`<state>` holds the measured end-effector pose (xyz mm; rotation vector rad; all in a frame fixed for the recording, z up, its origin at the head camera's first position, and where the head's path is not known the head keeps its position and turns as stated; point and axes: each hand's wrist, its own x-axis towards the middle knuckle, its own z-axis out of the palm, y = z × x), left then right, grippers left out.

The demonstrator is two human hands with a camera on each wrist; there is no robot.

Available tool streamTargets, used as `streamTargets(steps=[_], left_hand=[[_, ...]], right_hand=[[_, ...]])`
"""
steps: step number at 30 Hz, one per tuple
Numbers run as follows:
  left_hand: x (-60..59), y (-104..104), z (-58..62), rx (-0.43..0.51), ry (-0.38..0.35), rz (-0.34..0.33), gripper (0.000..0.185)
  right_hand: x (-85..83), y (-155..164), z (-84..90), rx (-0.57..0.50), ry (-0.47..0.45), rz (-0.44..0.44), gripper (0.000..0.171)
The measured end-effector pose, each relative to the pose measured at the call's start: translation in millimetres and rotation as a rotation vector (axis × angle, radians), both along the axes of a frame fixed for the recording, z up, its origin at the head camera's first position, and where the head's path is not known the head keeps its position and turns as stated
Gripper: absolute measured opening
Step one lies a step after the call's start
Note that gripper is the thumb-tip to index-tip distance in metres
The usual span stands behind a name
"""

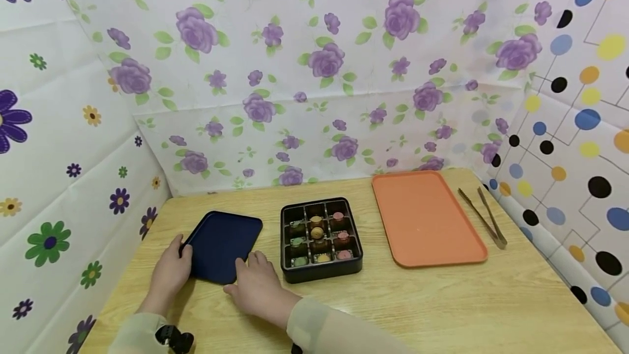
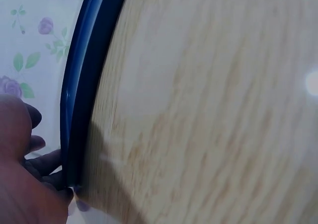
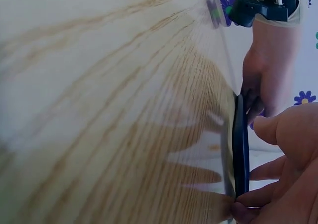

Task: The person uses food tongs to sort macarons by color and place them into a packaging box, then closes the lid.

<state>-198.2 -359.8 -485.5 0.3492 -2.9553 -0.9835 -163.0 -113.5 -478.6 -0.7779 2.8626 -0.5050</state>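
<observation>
A dark blue lid (image 1: 223, 242) lies low at the table's front left, beside a black box (image 1: 321, 275) whose compartments hold several coloured sweets. My left hand (image 1: 182, 254) grips the lid's left edge with the thumb on top. In the left wrist view the lid's rim (image 2: 79, 95) runs past my left hand (image 2: 47, 172), whose fingers curl at its edge. My right hand (image 1: 248, 266) pinches the lid's near right corner. The right wrist view shows the rim (image 3: 241, 144) held between that hand's (image 3: 258, 184) thumb and fingers.
An orange tray (image 1: 427, 217) lies to the right of the box, with metal tongs (image 1: 484, 216) beside it near the right wall. Patterned cloth walls close in the wooden table (image 1: 442, 305) on three sides.
</observation>
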Motion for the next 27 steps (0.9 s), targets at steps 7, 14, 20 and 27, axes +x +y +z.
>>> streamTargets(steps=[7, 14, 20, 27], left_hand=[[3.2, 13, -3.7, -0.074, 0.077, 0.072, 0.059], [7.2, 15, -2.9, -0.1, 0.11, 0.145, 0.058], [14.4, 9, -1.2, -0.071, 0.103, 0.206, 0.059], [14.0, 14, 0.7, -0.004, 0.095, 0.224, 0.065]], right_hand=[[1.8, -1, -6.2, -0.007, -0.028, -0.001, 0.068], [3.1, -2, -5.0, -0.086, -0.116, -0.009, 0.068], [5.1, -3, -1.4, -0.175, -0.181, -0.023, 0.067], [5.8, 4, 9.1, -0.223, -0.182, -0.02, 0.065]])
